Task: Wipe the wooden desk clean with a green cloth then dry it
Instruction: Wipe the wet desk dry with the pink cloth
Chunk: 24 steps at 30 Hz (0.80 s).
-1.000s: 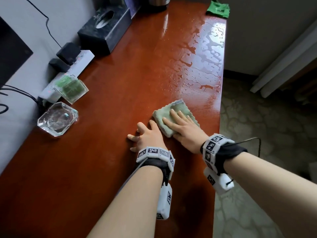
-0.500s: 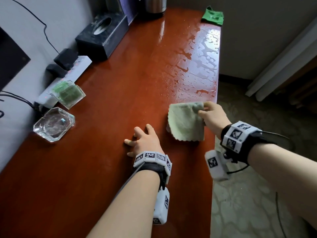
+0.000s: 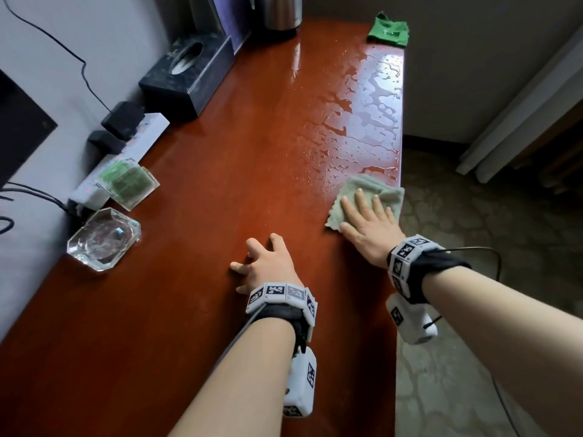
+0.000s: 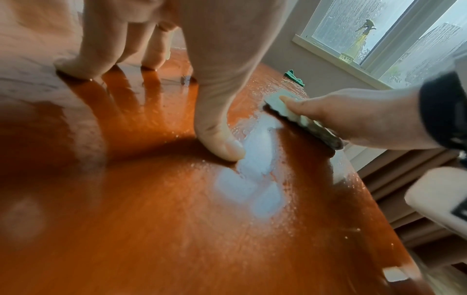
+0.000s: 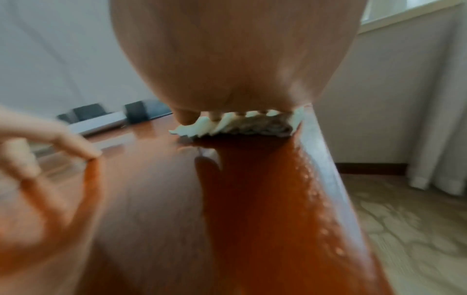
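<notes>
1. The right hand (image 3: 367, 228) lies flat with fingers straight and spread, palm pressing down on a pale sage-green square microfibre cloth (image 3: 356, 192). Nothing is gripped, it's just pushing down on it.
2. The left hand (image 3: 268, 263) is propped on the glossy reddish-brown wooden counter (image 3: 220, 190) on its fingertips, fingers arched and spread, holding nothing. The left wrist view shows the thumb tip (image 4: 222, 147) planted on the wood.
3. The pale cloth sits right at the counter's right edge, its far corner reaching the lip, just ahead and to the right of the left hand.
4. Just beyond that cloth there's a big patch of water beads and puddles (image 3: 369, 102) running along the right side toward the far end.
5. At the far right corner lies a crumpled bright green cloth (image 3: 388, 32), well apart from both hands.
6. Along the left wall side: a clear faceted glass ashtray (image 3: 102, 239), then a clear plastic packet with green contents (image 3: 127, 184) resting against a white power strip (image 3: 138, 134) with black plugs in it.
7. Further back there's a black tissue box (image 3: 186, 77) and the base of a shiny metal kettle (image 3: 279, 14) at the far end.
8. Both wrists wear white bands with black-and-white square markers (image 3: 277, 293).
</notes>
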Motion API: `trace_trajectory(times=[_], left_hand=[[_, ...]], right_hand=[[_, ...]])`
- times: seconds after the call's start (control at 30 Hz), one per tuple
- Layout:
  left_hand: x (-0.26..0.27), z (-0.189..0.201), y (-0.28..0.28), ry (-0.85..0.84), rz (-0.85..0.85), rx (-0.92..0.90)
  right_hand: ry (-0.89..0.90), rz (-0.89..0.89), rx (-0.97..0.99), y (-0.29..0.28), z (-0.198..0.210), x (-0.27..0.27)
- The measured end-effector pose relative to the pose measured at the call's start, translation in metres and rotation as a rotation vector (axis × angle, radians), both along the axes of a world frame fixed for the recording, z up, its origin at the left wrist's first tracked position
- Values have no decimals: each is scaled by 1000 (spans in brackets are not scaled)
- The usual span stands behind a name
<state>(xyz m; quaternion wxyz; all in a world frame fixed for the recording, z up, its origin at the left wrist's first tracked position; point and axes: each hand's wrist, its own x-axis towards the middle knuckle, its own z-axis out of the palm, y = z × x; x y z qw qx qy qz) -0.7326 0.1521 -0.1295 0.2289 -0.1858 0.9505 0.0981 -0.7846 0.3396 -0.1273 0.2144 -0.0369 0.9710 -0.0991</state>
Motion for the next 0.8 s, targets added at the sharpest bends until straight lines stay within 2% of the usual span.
trace_trajectory(times=[0.07, 0.1, 0.2, 0.23, 0.3, 0.43, 0.53, 0.57, 0.7, 0.77, 0.8], left_hand=[[-1, 0, 0, -3, 9, 4], [-1, 0, 0, -5, 20, 9], [-1, 0, 2, 29, 43, 0], [0, -1, 2, 40, 44, -3], [1, -1, 1, 32, 26, 5], [2, 0, -3, 2, 18, 6], [-1, -1, -2, 7, 25, 26], [-2, -2, -2, 11, 28, 28], [-3, -2, 0, 40, 39, 3], [-3, -1, -1, 37, 38, 1], [-3, -1, -2, 27, 35, 3]], right_hand=[[-16, -67, 12, -9, 4, -1], [-39, -17, -13, -18, 7, 5], [-96, 283, -138, -39, 9, 32], [-89, 325, -166, -36, 9, 34], [-44, 254, -138, -17, 4, 18], [19, -98, 36, 20, -4, -21], [13, -158, 48, 5, -4, -25], [11, -93, 52, -7, -2, -21], [-23, 361, -54, -53, 8, 9], [-11, 429, -79, -44, 8, 7], [13, 378, -60, -31, 5, 0]])
